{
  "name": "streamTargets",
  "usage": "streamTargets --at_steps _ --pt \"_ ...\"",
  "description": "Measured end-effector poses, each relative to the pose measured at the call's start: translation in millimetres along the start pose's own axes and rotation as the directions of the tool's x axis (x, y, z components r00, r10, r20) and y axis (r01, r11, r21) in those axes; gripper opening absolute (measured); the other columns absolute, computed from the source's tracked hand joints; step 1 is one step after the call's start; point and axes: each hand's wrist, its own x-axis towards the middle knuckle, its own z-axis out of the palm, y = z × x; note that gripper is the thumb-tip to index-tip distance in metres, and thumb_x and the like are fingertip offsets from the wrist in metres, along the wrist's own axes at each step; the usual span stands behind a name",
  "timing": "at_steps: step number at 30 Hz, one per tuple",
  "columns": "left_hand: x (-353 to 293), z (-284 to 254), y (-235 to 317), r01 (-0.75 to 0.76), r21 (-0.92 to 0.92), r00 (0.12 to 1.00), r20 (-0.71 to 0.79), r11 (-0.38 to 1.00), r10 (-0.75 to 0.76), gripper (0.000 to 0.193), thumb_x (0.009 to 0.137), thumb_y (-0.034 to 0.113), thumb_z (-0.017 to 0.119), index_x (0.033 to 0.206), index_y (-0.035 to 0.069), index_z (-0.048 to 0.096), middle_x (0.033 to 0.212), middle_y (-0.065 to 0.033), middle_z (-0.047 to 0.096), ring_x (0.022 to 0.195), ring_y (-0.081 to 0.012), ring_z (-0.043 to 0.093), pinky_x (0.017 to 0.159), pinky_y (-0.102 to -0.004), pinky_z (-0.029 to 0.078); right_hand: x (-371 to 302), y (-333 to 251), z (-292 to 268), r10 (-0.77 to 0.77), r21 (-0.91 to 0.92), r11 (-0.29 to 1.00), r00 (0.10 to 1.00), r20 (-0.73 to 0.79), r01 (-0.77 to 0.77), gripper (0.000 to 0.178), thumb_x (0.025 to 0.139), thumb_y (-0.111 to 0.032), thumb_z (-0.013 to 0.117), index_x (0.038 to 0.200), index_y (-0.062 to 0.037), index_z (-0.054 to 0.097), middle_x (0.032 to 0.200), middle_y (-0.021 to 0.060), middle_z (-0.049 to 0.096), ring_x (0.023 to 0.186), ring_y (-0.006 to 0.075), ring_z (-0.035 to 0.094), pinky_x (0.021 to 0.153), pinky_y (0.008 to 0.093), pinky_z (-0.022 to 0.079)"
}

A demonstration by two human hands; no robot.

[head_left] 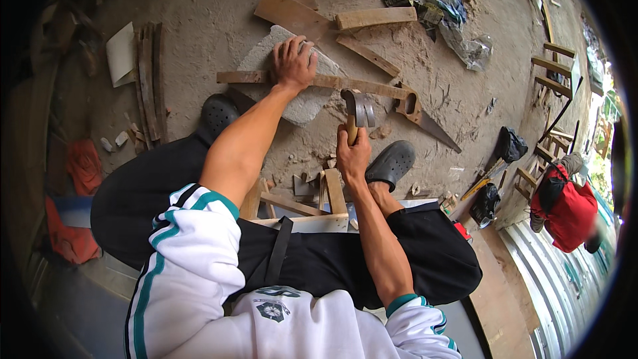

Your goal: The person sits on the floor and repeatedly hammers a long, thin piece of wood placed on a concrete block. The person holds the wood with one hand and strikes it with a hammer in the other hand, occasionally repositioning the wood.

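A long, narrow wooden strip (359, 84) lies across a rough grey block (309, 103) on the dirt ground. My left hand (292, 63) is closed over the strip above the block, its fingers bent toward the far side; whatever lies under the palm is hidden. Closer to me, my right hand (353, 156) grips a claw hammer (359, 110) by its wooden handle. The hammer's metal head is up, near the strip's middle. A handsaw (432, 126) rests on the ground by the strip's right end, its blade slanting toward the lower right.
Boards (292, 14) and a thick wood piece (375, 18) lie beyond the block. Crumpled plastic (462, 40) sits at far right. A small wooden frame (333, 193) stands between my legs. Planks (149, 83) lie left. A person in red (565, 209) is at the right.
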Motion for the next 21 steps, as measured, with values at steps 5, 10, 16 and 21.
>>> streamTargets --at_steps 5,10,16,21 --pt "8.1 -3.7 5.7 -0.038 0.123 0.998 -0.044 0.992 0.044 0.029 0.092 0.033 0.058 0.109 0.012 0.066 0.126 -0.0084 0.057 0.125 -0.0273 0.047 0.107 -0.0500 0.028 12.3 5.8 8.1 0.029 -0.086 0.996 0.999 0.045 -0.025 0.024 0.092 -0.023 0.065 0.094 0.0004 0.060 0.070 0.0163 0.063 0.061 0.0260 0.060 0.061 0.0396 0.047" --pt "-0.9 -18.0 10.6 -0.168 -0.017 0.985 0.042 0.986 0.169 0.022 0.088 0.034 0.066 0.083 0.013 0.067 0.096 -0.0039 0.063 0.100 -0.0227 0.059 0.094 -0.0426 0.038 12.9 16.8 4.9 0.119 0.014 0.993 0.993 -0.012 -0.118 0.027 0.093 -0.026 0.064 0.094 0.0004 0.060 0.067 0.0127 0.058 0.059 0.0205 0.055 0.059 0.0378 0.045" --pt "-4.4 -4.6 12.1 -0.103 -0.120 0.989 0.090 0.987 0.114 0.031 0.088 0.035 0.068 0.067 0.011 0.065 0.070 -0.0038 0.061 0.073 -0.0233 0.061 0.070 -0.0385 0.045 10.1 24.7 -12.2 0.212 0.085 0.974 0.977 -0.033 -0.209 0.030 0.096 -0.031 0.062 0.097 -0.0013 0.060 0.070 0.0029 0.053 0.062 0.0105 0.047 0.057 0.0315 0.040" --pt "2.3 -2.6 18.3 -0.105 -0.057 0.975 0.190 0.993 0.114 0.024 0.088 0.033 0.067 0.076 0.012 0.067 0.082 -0.0032 0.064 0.086 -0.0239 0.062 0.079 -0.0405 0.045 11.0 27.2 -15.9 0.199 0.070 0.978 0.979 -0.039 -0.196 0.032 0.096 -0.033 0.062 0.096 -0.0013 0.060 0.069 0.0036 0.053 0.062 0.0118 0.047 0.057 0.0320 0.040"
